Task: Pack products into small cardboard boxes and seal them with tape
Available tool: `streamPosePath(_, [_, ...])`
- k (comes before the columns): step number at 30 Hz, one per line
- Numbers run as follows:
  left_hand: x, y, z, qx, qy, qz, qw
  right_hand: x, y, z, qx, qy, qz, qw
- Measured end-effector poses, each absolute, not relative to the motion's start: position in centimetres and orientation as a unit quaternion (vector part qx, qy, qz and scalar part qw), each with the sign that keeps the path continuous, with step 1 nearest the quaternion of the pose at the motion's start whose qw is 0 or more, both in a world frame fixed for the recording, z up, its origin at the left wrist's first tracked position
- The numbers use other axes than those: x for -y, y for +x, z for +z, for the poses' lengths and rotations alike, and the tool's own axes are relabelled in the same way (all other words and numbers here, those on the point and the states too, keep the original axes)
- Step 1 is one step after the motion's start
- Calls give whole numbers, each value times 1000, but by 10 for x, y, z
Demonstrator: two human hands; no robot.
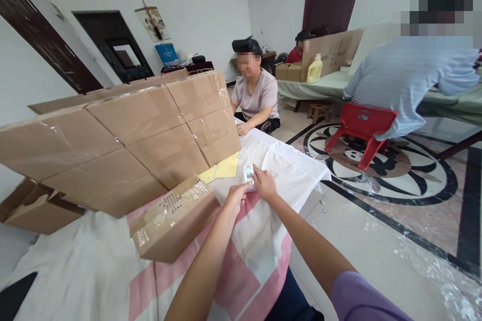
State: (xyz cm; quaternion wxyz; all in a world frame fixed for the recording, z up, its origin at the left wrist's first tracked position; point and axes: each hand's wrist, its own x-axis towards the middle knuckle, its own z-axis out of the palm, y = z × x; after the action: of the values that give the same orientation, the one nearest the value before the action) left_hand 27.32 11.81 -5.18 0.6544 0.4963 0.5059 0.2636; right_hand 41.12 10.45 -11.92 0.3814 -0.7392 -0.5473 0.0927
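Note:
In the head view, a small white box (247, 169) with a dark and greenish picture on its face sits over the cloth-covered table. My right hand (264, 184) grips it along its right side, fingers closed. My left hand (238, 196) is closed at its lower left edge, the thumb and fingertips pressed to it. What the box contains is hidden. Just beyond it lies a yellow printed sheet (226, 168). Left of my hands stands a cardboard carton (176, 225) with clear tape and dark print.
A wall of stacked cardboard cartons (150, 130) lines the table's left side. Across the table sits a person (256, 90) with a hand on the cloth. To the right, another person sits on a red chair (367, 120). Clear plastic wrap (425, 266) lies on the floor.

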Motion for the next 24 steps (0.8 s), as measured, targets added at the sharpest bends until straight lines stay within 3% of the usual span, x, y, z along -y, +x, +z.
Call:
streamPosePath(13, [-120,275,-95,-508,557,312,578,-109,415,-126,550,-733,99,389])
streamPosePath(24, [-90,249,-85,-491,600,393,493,-105,413,-110,512,-734,129,428])
